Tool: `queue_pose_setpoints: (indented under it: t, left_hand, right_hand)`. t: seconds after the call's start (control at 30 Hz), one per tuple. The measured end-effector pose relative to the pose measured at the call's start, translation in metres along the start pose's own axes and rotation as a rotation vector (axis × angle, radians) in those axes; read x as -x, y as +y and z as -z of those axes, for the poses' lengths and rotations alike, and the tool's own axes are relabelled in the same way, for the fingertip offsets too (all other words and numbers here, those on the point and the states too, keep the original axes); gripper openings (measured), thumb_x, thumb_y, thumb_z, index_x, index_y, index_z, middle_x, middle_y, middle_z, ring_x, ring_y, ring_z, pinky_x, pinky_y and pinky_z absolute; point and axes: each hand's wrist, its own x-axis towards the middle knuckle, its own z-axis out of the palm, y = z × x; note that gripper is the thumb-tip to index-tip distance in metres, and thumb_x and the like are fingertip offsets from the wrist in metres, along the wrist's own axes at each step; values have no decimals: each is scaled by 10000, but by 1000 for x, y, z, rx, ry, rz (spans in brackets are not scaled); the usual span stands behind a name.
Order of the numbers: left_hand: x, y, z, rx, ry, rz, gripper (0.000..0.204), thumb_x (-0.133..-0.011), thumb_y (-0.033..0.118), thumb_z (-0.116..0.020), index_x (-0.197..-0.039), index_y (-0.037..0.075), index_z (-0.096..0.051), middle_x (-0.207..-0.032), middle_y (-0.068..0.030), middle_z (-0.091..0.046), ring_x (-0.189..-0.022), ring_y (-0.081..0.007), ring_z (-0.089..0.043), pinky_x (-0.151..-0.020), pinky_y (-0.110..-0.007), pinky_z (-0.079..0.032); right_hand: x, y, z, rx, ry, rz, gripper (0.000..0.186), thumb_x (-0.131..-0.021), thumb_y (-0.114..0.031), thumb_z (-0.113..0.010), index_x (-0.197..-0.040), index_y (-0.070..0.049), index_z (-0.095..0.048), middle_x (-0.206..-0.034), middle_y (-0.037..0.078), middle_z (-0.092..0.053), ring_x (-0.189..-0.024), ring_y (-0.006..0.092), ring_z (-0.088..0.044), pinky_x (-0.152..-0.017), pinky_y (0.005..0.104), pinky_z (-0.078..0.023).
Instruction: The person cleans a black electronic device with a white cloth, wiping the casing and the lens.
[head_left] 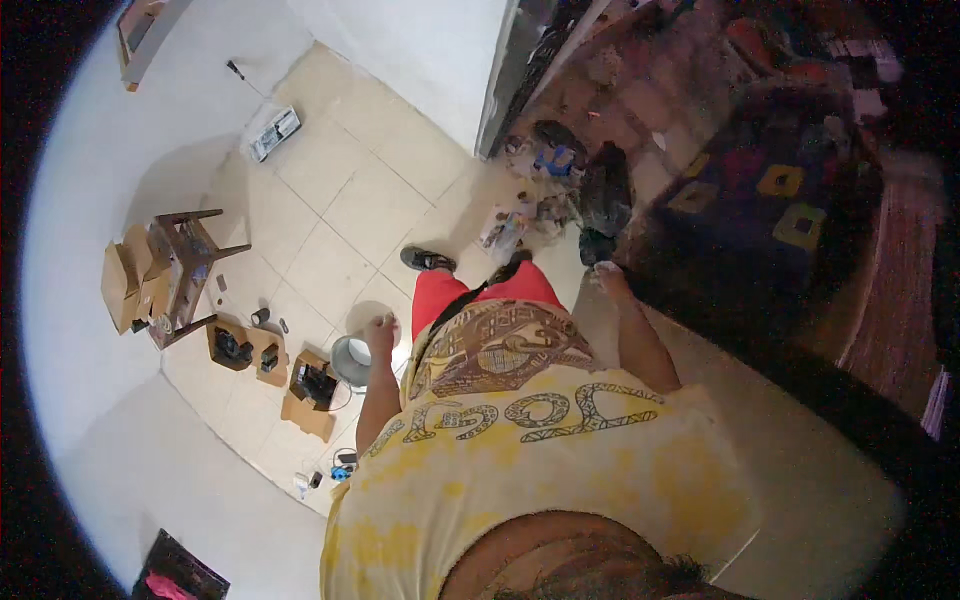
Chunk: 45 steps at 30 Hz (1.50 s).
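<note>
1. Pale square tiles cover the floor (350, 215), meeting a white wall (90, 440) that curves along the left rim of the view.
2. At far left, an open brown carton (122, 285) sits on a wooden surface (188, 262) with slim legs.
3. Just right of it on the floor lies an opened cardboard box (268, 372), its inside dark with black items.
4. Next comes a second opened box (308, 422), tan flaps spread, holding a black object (315, 384).
5. Beside that stands a round grey bucket (342, 366), smooth-walled, with a paler inside; it is the item nearest to the left hand.
6. Partly over its right edge in the view, the left hand (380, 332) has loosely bent fingers; I cannot tell whether it is clenched or released, or whether it touches the bucket.
7. Beyond the shoes, a clear plastic bag (503, 230) lies crumpled among clutter.
8. Farther right is a black bag (607, 190), glossy, wrinkled, narrowing toward the person.
9. Right at that narrow end is the right hand (606, 275); whether it grasps the bag I cannot tell.
10. Dark fabric (740, 210) with yellowish squares fills the dim right side.
</note>
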Motion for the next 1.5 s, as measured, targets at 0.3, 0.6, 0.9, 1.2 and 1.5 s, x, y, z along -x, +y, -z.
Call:
queue_pose_setpoints:
  t: [0.3, 0.6, 0.9, 1.2, 1.5]
  left_hand:
    - [-92, 66, 100, 517, -203, -106, 264, -962, 265, -554, -1052, 48, -676, -942, -76, -706, -793, -167, -669, -668, -288, -497]
    - [-53, -19, 209, 565, 118, 44, 164, -901, 157, -653, -931, 3, -700, -841, -72, -708, -735, -131, -656, -625, -266, -483]
    - [-52, -84, 262, 885, 440, 310, 369, -927, 352, -578, -955, 8, -708, -857, -97, -715, -702, -155, -641, -619, -294, -492]
    - [-123, -30, 343, 1109, 415, 346, 281, -935, 215, -545, -1024, -11, -687, -920, -105, -699, -780, -171, -658, -721, -333, -532]
    - [-100, -86, 471, 841, 1002, 523, 362, -934, 293, -557, -881, -30, -712, -827, -139, -715, -786, -191, -665, -731, -353, -511]
  right_hand:
    - [0, -80, -192, 152, -106, -36, 281, -943, -302, -565, -1126, -90, -596, -993, 69, -689, -834, 202, -684, -629, 377, -497]
    - [-39, -135, -311, 1398, -66, 228, 343, -945, -286, -578, -1165, -24, -601, -1020, 110, -701, -834, 265, -678, -676, 417, -493]
    - [-68, -205, -470, 1180, -399, 4, 354, -905, -300, -599, -1176, -72, -584, -948, 117, -664, -802, 301, -646, -656, 463, -477]
    - [-134, -334, -816, 1387, -566, 5, 337, -879, -274, -612, -1162, -94, -576, -879, 120, -637, -766, 308, -619, -636, 465, -471]
    - [-84, -374, -1220, 1446, -810, 251, 183, -969, -128, -546, -1059, 23, -597, -805, 114, -657, -617, 146, -608, -530, 241, -479]
